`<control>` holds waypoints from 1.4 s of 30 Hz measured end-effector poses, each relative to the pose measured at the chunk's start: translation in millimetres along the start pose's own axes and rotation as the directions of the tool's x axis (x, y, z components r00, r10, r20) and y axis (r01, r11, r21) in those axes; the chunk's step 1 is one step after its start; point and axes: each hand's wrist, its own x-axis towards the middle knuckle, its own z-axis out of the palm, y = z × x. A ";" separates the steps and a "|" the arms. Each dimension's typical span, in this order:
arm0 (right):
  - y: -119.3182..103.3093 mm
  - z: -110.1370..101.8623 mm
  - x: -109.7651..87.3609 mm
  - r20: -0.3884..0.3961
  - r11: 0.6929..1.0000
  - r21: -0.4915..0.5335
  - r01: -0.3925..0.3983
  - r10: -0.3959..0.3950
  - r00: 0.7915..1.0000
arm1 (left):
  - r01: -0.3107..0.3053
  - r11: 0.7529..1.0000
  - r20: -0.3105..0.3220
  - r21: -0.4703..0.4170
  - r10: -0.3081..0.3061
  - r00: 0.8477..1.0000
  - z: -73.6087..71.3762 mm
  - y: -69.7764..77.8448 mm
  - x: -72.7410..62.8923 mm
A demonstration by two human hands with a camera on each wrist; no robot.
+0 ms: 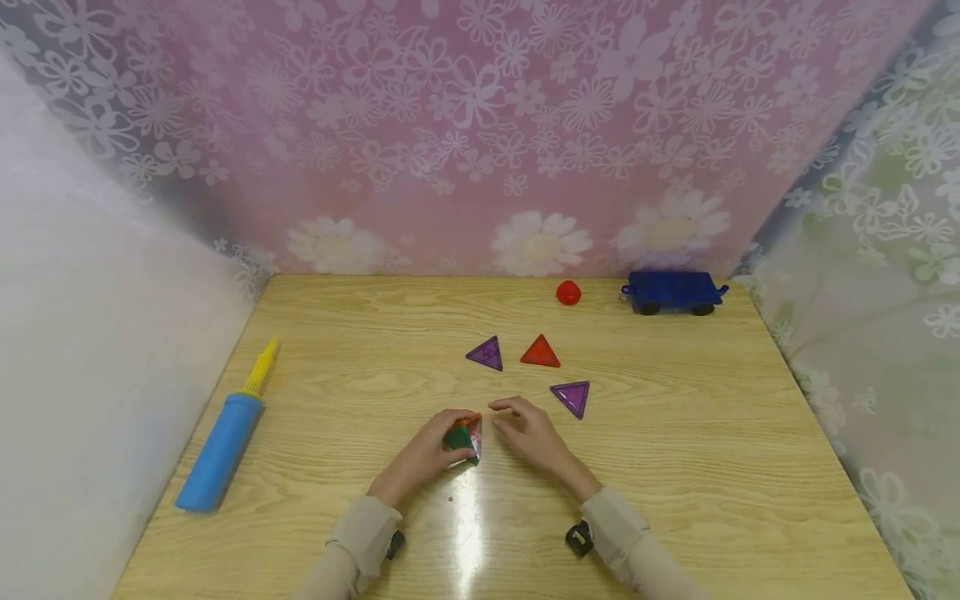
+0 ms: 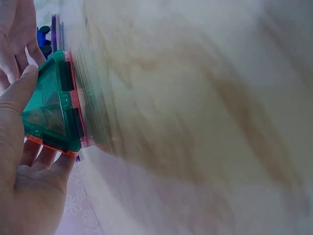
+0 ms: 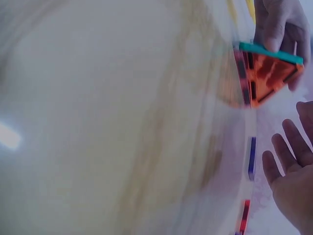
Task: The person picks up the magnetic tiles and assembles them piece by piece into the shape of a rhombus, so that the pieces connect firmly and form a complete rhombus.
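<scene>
My left hand [image 1: 426,450] grips a small cluster of triangular magnetic tiles on the wooden table. Its thumb lies on the green tile [image 2: 46,100], with fingers behind on the orange tile [image 3: 269,73]. These two lean together over a red tile [image 1: 476,432] at the base; the side toward my right hand is uncovered. Just right of the cluster, my right hand [image 1: 534,440] holds nothing, its fingers extended and slightly bent. Beyond the hands lie a purple triangular tile [image 1: 487,354], a red triangular tile [image 1: 541,353] and another purple triangular tile [image 1: 572,398], all flat.
A blue hand pump [image 1: 222,450] with a yellow nozzle lies along the table's left side. At the back are a small red round object [image 1: 568,292] and a blue toy wagon [image 1: 672,292] with black wheels. Flower-patterned fabric [image 1: 480,167] encloses the table behind and at the sides.
</scene>
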 end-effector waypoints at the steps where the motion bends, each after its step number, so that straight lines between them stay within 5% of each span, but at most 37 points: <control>1: 0.8 -2.1 -0.5 -0.008 1.000 -0.002 -0.007 0.007 1.000 | 0.003 1.000 -0.003 0.003 -0.003 1.000 -0.8 -0.6 -0.4; 19: 14.7 -44.5 -14.8 -0.096 0.990 -0.137 -0.023 0.010 0.995 | 0.117 0.993 -0.017 -0.018 -0.118 0.993 -20.3 -8.4 -7.5; 42: 50.0 -84.2 -29.8 -0.159 0.959 -0.196 -0.205 0.175 0.972 | 0.170 0.985 -0.090 0.011 -0.169 0.982 -44.0 -24.9 -11.5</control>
